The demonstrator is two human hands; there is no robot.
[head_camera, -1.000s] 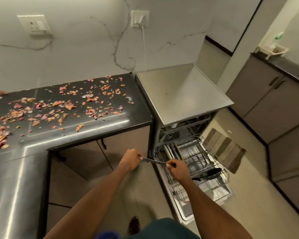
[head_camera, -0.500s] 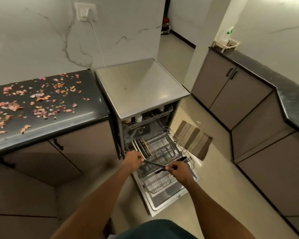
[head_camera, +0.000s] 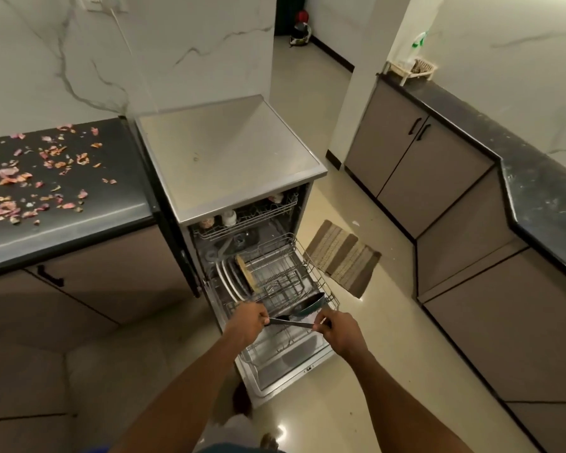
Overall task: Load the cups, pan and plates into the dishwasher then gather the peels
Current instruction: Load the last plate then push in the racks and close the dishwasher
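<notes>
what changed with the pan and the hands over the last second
The pan went from hanging over the lower rack's right edge to lying low at its front. The left hand and right hand came down with it, both keeping their grip on the handle. The plates stayed in the rack, the peels on the counter.

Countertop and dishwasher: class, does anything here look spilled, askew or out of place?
Yes. Pink and orange peels lie scattered loose across the dark countertop. On the floor, the striped mat lies askew to the open dishwasher.
</notes>
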